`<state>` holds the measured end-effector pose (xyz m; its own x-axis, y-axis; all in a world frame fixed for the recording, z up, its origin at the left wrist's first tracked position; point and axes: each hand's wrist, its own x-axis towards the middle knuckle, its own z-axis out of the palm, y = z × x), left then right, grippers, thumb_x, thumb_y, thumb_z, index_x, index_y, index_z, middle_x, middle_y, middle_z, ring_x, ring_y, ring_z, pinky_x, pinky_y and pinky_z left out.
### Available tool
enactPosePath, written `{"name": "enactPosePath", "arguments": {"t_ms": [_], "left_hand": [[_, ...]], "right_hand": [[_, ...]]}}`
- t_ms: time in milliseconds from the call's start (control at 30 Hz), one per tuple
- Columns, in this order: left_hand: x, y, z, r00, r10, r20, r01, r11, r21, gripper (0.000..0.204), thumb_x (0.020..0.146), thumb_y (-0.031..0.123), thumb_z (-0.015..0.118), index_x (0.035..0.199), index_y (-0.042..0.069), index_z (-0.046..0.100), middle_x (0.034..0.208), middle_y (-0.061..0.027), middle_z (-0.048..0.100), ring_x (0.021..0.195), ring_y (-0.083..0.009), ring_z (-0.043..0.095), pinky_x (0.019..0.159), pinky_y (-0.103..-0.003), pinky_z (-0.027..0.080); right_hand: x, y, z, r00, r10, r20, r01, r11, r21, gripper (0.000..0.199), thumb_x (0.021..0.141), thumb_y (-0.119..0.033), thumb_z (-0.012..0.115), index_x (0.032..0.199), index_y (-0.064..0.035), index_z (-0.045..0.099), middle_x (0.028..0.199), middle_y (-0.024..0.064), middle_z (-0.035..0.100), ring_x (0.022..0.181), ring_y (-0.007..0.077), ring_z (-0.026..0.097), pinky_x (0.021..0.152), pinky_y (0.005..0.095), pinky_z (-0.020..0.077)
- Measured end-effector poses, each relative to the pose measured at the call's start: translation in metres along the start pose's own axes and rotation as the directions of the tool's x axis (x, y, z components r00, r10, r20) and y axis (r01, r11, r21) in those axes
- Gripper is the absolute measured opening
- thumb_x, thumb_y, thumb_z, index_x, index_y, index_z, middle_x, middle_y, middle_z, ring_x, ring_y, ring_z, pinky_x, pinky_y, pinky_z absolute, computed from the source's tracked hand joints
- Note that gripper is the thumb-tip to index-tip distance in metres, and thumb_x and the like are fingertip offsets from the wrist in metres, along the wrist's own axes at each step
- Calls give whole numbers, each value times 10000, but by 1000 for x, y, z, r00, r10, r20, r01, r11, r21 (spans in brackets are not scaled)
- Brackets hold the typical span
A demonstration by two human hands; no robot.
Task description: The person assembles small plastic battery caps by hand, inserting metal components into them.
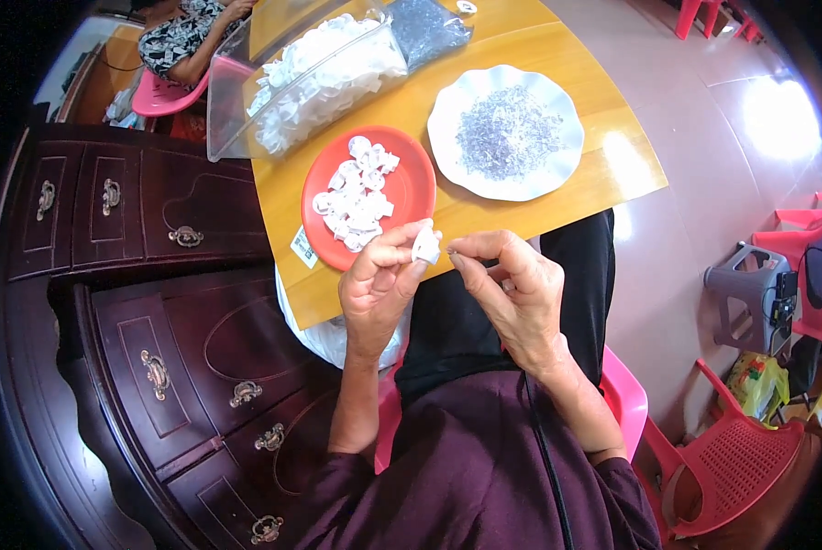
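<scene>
I see the left fingers (392, 240) pinched on a white part (425, 247); just beside it, the right fingers (495, 242) nearly meet on a tiny piece (451, 251) I can't make out. Beyond the left fingers lies a red plate (414, 188).

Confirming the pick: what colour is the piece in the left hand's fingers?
The piece is white, showing best in the head view.

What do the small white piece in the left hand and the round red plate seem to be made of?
Small white piece: probably moulded plastic, smooth and evenly white. Round red plate: likely semi-gloss plastic, from its uniform colour and soft sheen; not certain.
</scene>
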<state>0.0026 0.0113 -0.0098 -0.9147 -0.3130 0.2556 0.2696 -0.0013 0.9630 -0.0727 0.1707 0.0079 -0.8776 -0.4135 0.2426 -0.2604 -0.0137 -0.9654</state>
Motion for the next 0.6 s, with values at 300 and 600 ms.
{"name": "enactPosePath", "arguments": {"t_ms": [300,600], "left_hand": [[1,-2,-1,999,-14,49,16,999,-35,179,888,-121,600,1015,-5,550,1312,-260,544,1168,-296,607,997,-386,492],[-2,-2,1,997,-45,57,48,997,-59,255,852,-117,659,1076,-26,579,1308,-251,546,1144,-260,616,980,-362,508]], "right_hand": [[-1,2,0,1000,5,-2,-5,1000,-2,144,848,-24,710,982,-28,658,889,84,699,716,174,676,591,264,521],[-1,11,-6,965,234,118,-255,942,216,154,873,-65,716,1010,-16,668,872,46,691,720,79,622,600,228,501]]}}
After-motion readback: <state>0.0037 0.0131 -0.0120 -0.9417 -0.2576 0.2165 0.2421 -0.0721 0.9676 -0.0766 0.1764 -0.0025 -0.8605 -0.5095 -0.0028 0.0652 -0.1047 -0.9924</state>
